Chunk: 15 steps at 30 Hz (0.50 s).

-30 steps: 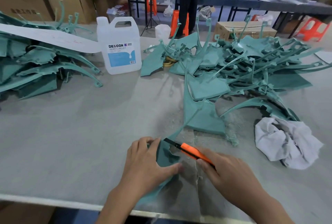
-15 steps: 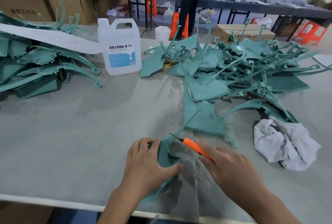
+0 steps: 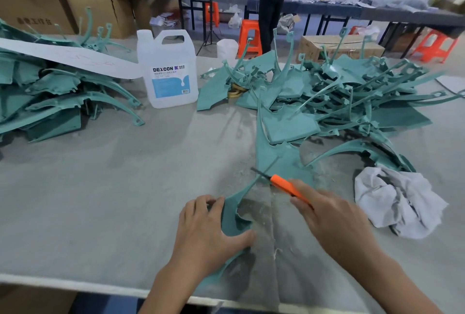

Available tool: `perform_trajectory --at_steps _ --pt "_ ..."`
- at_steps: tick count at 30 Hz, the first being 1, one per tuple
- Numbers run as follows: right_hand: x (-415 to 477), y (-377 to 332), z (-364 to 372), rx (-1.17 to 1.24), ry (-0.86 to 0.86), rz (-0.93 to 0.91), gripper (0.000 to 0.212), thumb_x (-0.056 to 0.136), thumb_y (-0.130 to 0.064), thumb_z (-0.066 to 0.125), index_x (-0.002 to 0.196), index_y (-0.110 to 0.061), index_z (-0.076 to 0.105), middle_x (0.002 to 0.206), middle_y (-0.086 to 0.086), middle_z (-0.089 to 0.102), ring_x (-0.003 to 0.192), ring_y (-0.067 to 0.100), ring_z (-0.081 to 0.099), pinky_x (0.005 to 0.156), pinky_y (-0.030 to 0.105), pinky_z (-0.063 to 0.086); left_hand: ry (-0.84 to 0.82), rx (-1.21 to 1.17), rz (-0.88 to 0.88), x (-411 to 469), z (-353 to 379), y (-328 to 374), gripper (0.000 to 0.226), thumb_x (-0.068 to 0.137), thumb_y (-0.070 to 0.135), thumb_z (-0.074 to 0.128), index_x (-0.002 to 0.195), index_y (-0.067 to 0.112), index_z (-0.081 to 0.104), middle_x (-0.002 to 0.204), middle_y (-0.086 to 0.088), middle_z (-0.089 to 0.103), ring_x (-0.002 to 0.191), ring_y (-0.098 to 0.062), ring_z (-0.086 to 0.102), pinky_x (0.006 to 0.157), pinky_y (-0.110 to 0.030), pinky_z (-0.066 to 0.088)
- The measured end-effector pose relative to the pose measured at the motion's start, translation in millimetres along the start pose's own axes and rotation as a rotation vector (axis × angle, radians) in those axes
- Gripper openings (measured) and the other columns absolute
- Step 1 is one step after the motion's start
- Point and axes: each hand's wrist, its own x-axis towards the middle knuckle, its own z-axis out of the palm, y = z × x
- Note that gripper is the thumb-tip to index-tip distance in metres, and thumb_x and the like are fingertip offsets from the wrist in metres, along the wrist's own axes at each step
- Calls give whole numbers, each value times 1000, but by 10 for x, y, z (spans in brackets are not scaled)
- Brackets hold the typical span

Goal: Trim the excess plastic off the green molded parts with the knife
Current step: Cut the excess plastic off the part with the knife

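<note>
A green molded part (image 3: 232, 215) lies flat near the table's front edge, its thin arm reaching up and right. My left hand (image 3: 208, 230) presses down on it, fingers spread over the top and thumb along its lower edge. My right hand (image 3: 332, 220) grips an orange-handled knife (image 3: 286, 186). The dark blade points up and left and meets the part's thin arm. A large heap of green parts (image 3: 339, 102) fills the right half of the table, and a second pile of green parts (image 3: 50, 97) lies at the left.
A white DEXCON jug (image 3: 168, 72) stands at the table's middle back. A crumpled grey rag (image 3: 400, 200) lies at the right of my right hand. Plastic shavings dust the grey table (image 3: 100, 200). A white paper strip (image 3: 70, 59) rests across the left pile. Cardboard boxes, stools and people stand behind.
The knife has slid up and away along the part's thin arm, from near my left thumb toward the arm's far end. My left hand has kept its place on the part.
</note>
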Motion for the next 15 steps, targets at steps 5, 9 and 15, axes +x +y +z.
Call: perform_trajectory --at_steps 5,9,15 --pt "-51 161 -100 181 221 58 47 97 -52 42 141 -41 51 90 -8 68 73 23 66 58 39 47 -86 14 -1 44 -36 15 107 61 96 33 148 33 32 139 9 30 131 -16 19 115 -35 22" --pt "-227 236 190 543 261 225 32 92 -60 40 117 -46 54 79 -19 61 71 6 58 65 35 48 -87 -126 58 181 -94 121 109 71 92 37 157 28 21 154 7 25 142 -11 13 119 -31 15" --pt "-219 153 679 739 336 376 23 91 -62 37 104 -49 51 88 -24 67 70 5 63 63 33 47 43 -649 229 688 -94 695 62 98 64 30 147 29 45 144 16 49 134 0 41 113 -22 29"
